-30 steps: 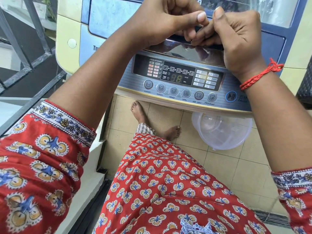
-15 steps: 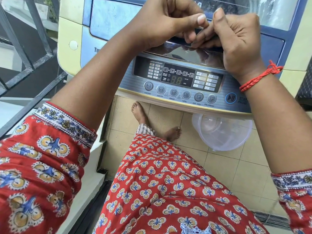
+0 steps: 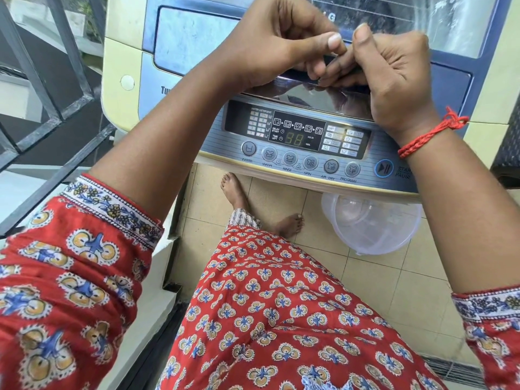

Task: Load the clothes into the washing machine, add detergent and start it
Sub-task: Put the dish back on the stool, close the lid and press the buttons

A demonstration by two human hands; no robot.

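Observation:
A cream and blue top-loading washing machine stands in front of me, its glass lid lying down. My left hand and my right hand meet at the middle of the lid's front edge, both with fingers curled around the dark lid handle. Just below them is the control panel with dim digits on its display, a row of round buttons and a blue start/pause button. No clothes or detergent are in view; the drum's inside is hidden.
A clear plastic tub sits on the tiled floor under the machine's front, right of my bare feet. A dark metal railing runs along the left, with a white ledge below it.
Both hands stay on the lid handle, with the fingers shifting only slightly. The lid has not visibly moved.

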